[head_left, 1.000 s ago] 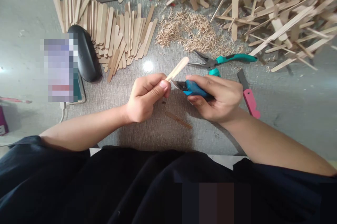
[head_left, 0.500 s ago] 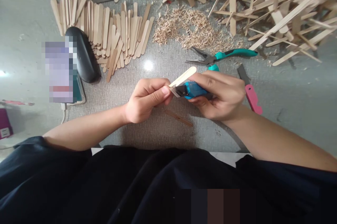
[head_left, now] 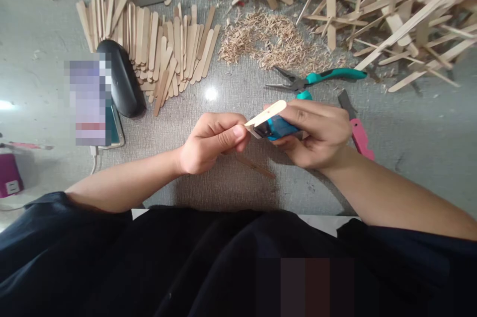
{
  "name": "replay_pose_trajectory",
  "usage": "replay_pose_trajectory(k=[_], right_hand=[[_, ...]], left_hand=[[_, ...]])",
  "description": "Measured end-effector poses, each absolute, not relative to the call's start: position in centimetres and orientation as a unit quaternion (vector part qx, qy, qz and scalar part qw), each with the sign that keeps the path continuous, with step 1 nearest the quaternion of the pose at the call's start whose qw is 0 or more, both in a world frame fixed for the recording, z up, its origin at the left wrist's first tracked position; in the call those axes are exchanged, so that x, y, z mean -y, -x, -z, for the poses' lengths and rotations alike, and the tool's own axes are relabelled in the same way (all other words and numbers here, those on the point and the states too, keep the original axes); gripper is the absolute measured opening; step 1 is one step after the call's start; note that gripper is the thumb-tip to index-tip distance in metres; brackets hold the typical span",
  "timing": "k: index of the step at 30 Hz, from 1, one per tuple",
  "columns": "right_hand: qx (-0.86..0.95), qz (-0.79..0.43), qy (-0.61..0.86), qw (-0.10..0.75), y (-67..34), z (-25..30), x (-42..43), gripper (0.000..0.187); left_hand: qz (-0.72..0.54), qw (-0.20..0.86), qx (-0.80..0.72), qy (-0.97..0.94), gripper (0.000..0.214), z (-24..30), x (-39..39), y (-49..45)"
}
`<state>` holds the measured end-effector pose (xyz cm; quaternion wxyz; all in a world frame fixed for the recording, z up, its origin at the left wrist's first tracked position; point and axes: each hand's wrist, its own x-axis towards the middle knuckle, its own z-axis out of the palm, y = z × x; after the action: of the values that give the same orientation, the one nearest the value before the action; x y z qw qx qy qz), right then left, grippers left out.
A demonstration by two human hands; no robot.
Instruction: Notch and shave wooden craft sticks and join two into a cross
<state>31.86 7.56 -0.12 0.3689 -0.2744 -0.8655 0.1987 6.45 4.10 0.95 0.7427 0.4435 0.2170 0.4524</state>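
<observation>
My left hand (head_left: 210, 143) is closed, pinching the near end of a pale wooden stick (head_left: 266, 113) between thumb and fingers. My right hand (head_left: 316, 133) is wrapped round a blue-handled cutter (head_left: 278, 129). The cutter's dark jaws sit against the stick right beside my left thumb. The stick lies across the cutter and points up and right over my right fingers. On the grey table (head_left: 231, 183) just below the hands lies a thin brown sliver of wood (head_left: 257, 166).
Teal-handled pliers (head_left: 316, 78) and a pink-handled knife (head_left: 357, 133) lie right of the hands. A row of wooden sticks (head_left: 164, 48), a heap of wood chips (head_left: 272, 41) and a loose pile of sticks (head_left: 391, 9) lie behind. A black case (head_left: 121, 78) sits left.
The stick has tilted flatter and now lies over the cutter, with its free end further right. My right hand has moved closer to my left hand.
</observation>
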Motion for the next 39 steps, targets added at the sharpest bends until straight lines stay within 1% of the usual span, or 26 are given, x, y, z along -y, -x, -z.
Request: replay_pose_trajectory(k=[6,12,14,15,18,19,20,22,24,26,29,30,31,33,34,35,36,37,39], right_hand=[[0.843,-0.203,0.275,0.415,-31.8,0.2,-7.6,0.043],[0.846,-0.183,0.302,0.400,-31.3,0.4,-7.4,0.041],[0.839,-0.177,0.327,0.398,-31.1,0.5,-7.2,0.040],[0.836,-0.172,0.336,0.398,-31.0,0.6,-7.1,0.039],[0.836,-0.140,0.376,0.374,-30.7,1.0,-6.6,0.033],[0.839,-0.122,0.394,0.354,-30.6,1.2,-6.5,0.033],[0.844,-0.102,0.413,0.327,-30.6,1.4,-6.4,0.033],[0.856,-0.059,0.437,0.270,-30.5,1.9,-6.2,0.040],[0.870,-0.032,0.438,0.224,-30.4,1.9,-6.2,0.046],[0.878,-0.032,0.437,0.192,-30.3,1.3,-6.3,0.048],[0.883,-0.044,0.450,0.126,-30.3,-0.8,-6.2,0.054],[0.895,-0.064,0.432,0.087,-30.3,-1.6,-6.0,0.054],[0.917,-0.100,0.386,0.028,-30.4,-2.5,-5.8,0.054],[0.935,-0.161,0.310,-0.054,-30.4,-4.1,-5.3,0.047],[0.934,-0.177,0.297,-0.085,-30.4,-4.8,-5.1,0.041],[0.928,-0.187,0.297,-0.121,-30.4,-5.5,-4.8,0.032],[0.920,-0.188,0.306,-0.156,-30.3,-6.0,-4.6,0.023],[0.911,-0.188,0.316,-0.187,-30.2,-6.4,-4.4,0.018],[0.898,-0.201,0.324,-0.218,-29.9,-6.8,-4.2,0.017]], left_hand=[[-0.497,0.742,-0.227,-0.389,0.048,-0.3,-4.5,-6.6],[-0.518,0.703,-0.234,-0.427,0.047,-0.2,-4.4,-6.7],[-0.559,0.651,-0.279,-0.432,0.047,0.1,-4.3,-7.0],[-0.591,0.608,-0.315,-0.427,0.046,0.2,-4.3,-7.2],[-0.677,0.442,-0.412,-0.419,0.045,0.6,-4.0,-7.3],[-0.685,0.407,-0.419,-0.435,0.047,0.7,-3.8,-7.3],[-0.679,0.395,-0.410,-0.465,0.048,0.8,-3.6,-7.1],[-0.634,0.416,-0.356,-0.546,0.050,0.9,-2.9,-6.8],[-0.575,0.440,-0.298,-0.622,0.045,1.0,-2.2,-6.6],[-0.544,0.429,-0.280,-0.665,0.036,1.1,-1.7,-6.6],[-0.550,0.372,-0.319,-0.676,0.027,1.2,-1.8,-6.8],[-0.563,0.335,-0.325,-0.682,0.026,1.2,-2.0,-6.9],[-0.573,0.289,-0.320,-0.697,0.024,1.2,-2.4,-7.0],[-0.591,0.160,-0.258,-0.748,0.020,1.2,-3.2,-7.1],[-0.579,0.108,-0.233,-0.774,0.018,1.2,-3.5,-7.1],[-0.563,0.078,-0.226,-0.791,0.015,1.1,-3.6,-7.1],[-0.548,0.071,-0.235,-0.800,0.013,1.1,-3.7,-7.2],[-0.536,0.090,-0.259,-0.799,0.012,1.2,-3.7,-7.2],[-0.533,0.186,-0.324,-0.759,0.013,1.5,-3.4,-7.3]])
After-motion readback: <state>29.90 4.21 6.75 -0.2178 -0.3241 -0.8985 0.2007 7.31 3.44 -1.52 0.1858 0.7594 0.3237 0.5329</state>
